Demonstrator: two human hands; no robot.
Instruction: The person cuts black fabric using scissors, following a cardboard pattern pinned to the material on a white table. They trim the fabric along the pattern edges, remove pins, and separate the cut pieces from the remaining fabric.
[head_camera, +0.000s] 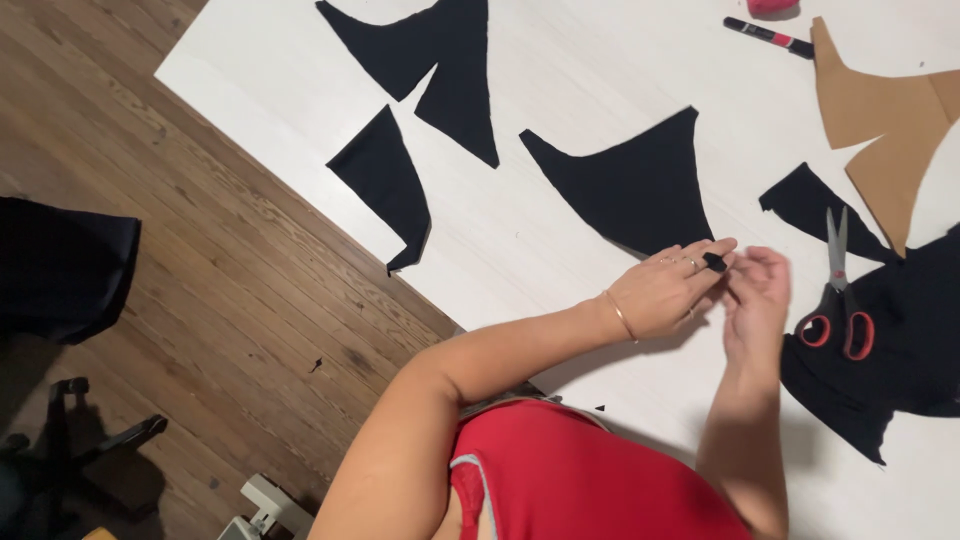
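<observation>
While both hands meet over the white surface (560, 90), a small black piece (714, 263) sits between them, pinched at the fingertips. Too small to tell what it is, likely a fabric scrap or a small clip. Left hand (668, 291) grip: thumb and forefinger pressed together on the piece. Right hand (757, 300) grip: fingertips curled in and touching the same piece from the other side; whether it bears any of the hold, cannot tell. Piece lies at the meeting point of both grips, slightly nearer the left fingertips; its long axis is unclear.

Outward from the grip: a black triangular fabric cutout (632, 185) just beyond the left fingers. Scissors with red handles (838, 300) just to the right of the right hand, lying on a larger black fabric piece (900, 350), blades pointing away from the person. Further out: brown paper pattern (885, 125), a marker (768, 36), two more black cutouts (385, 185) (440, 60). Wood floor (200, 260) off the left edge of the surface.
</observation>
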